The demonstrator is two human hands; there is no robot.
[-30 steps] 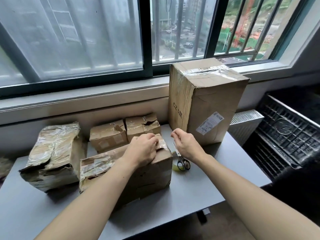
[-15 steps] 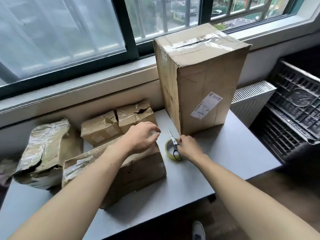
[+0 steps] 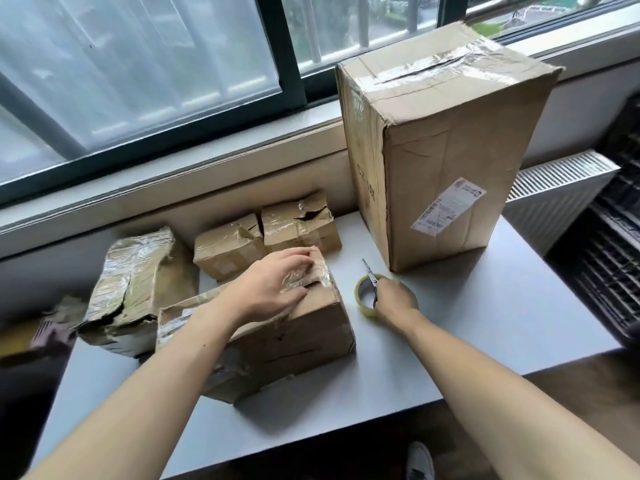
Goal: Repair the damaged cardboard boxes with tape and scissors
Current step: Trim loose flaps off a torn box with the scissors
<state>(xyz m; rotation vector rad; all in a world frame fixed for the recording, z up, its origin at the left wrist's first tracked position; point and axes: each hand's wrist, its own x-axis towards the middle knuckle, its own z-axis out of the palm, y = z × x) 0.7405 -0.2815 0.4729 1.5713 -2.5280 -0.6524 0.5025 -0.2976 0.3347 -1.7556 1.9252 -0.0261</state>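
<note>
A dented cardboard box (image 3: 294,337) lies on the grey table (image 3: 485,334) in front of me. My left hand (image 3: 273,285) rests flat on its taped top corner, fingers spread over the clear tape. To its right a roll of yellowish tape (image 3: 363,299) lies on the table. My right hand (image 3: 394,299) is closed around the handles of the scissors (image 3: 370,275), whose blades point up and away across the roll. A tall taped box (image 3: 446,161) stands at the back right.
Two small torn boxes (image 3: 228,251) (image 3: 301,223) sit against the wall behind the near box. A crushed, tape-covered box (image 3: 135,289) lies at the left. A white radiator (image 3: 554,188) and dark crates (image 3: 609,258) stand right of the table. A shoe (image 3: 419,462) shows below.
My right hand has come down with the scissors onto the tape roll by the table. My left hand opened from a pinch and now lies flat on the box's taped corner. The view tilted downward.
</note>
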